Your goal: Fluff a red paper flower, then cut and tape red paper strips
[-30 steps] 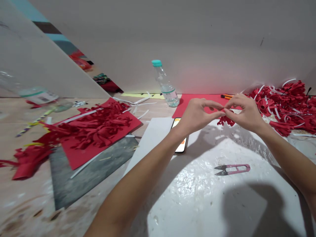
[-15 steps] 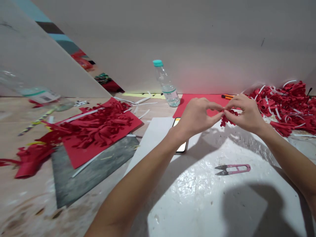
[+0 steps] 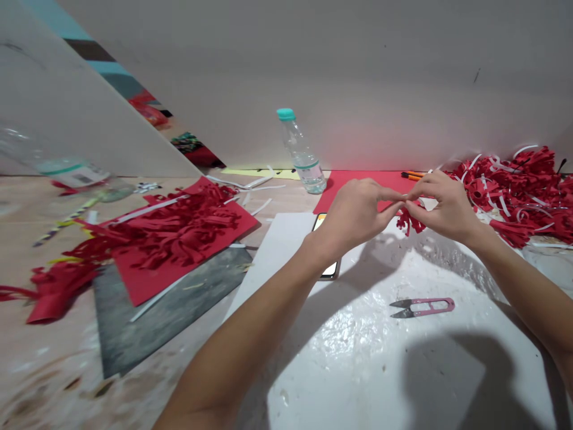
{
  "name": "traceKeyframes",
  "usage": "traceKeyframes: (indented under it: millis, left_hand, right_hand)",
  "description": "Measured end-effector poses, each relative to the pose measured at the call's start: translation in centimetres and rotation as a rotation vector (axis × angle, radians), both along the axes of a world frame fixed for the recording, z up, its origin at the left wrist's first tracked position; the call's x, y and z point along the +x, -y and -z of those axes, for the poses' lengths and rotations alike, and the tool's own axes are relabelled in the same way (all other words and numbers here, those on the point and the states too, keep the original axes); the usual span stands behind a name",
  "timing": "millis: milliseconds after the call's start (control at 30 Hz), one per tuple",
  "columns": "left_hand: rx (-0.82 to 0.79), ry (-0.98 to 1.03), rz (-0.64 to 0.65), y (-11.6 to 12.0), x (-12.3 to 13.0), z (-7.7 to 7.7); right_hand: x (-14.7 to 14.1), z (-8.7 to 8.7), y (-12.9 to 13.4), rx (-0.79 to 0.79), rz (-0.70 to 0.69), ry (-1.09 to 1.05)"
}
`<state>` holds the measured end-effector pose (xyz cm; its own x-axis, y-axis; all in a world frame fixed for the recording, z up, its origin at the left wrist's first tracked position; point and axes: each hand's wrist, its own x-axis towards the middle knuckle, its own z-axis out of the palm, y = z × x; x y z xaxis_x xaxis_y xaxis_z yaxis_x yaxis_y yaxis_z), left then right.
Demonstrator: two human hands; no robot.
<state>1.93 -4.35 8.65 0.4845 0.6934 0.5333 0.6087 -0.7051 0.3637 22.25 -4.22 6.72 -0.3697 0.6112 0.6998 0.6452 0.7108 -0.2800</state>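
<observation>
My left hand [image 3: 358,206] and my right hand [image 3: 447,203] meet above the far part of the white board, fingertips pinched together. Between and behind them hangs a fringed red paper piece [image 3: 410,220], its curled strips pointing down and its upper part hidden by the fingers. Both hands are closed on it. Nearer to me, thread snips [image 3: 432,307] with a pink handle lie on the white board [image 3: 349,370], blades to the left. Partly under my left wrist is a phone [image 3: 330,269] with a lit screen.
Red fringed paper [image 3: 174,233] lies on a red sheet over a grey slab [image 3: 179,310] at left. A water bottle [image 3: 308,170] stands by the wall. Finished-looking red tassels [image 3: 523,197] pile up at right, near orange pens [image 3: 410,175]. Another bottle [image 3: 76,173] is at far left.
The fringed red paper piece has turned slightly between my fingers and its strips hang a bit differently. My fingers have shifted a little; the other things stay in place.
</observation>
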Motion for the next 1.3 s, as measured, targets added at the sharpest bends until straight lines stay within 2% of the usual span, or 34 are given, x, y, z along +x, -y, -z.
traceKeyframes:
  millis: [633,967,1300]
  left_hand:
    - [-0.066,0.035,-0.008,0.08,-0.01,-0.20]
    - [-0.181,0.078,0.033,0.00,-0.41,-0.42]
    - [-0.158,0.102,0.040,0.05,-0.16,-0.68]
  right_hand:
    - [-0.12,-0.11,0.05,0.045,-0.027,0.015]
    - [-0.19,0.03,0.08,0.039,-0.049,0.047]
    - [-0.16,0.31,-0.14,-0.063,-0.074,0.041]
